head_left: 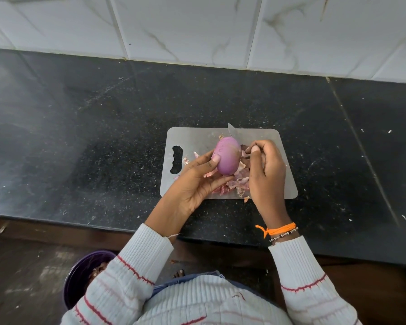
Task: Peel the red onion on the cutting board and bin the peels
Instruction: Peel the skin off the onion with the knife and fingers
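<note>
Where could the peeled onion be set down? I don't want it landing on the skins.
On the cutting board, the far strip along its back edge and the corner by the handle slot show bare. The near middle is crowded with peels, between the left hand and right hand. The dark counter left of the board is open too.
</note>
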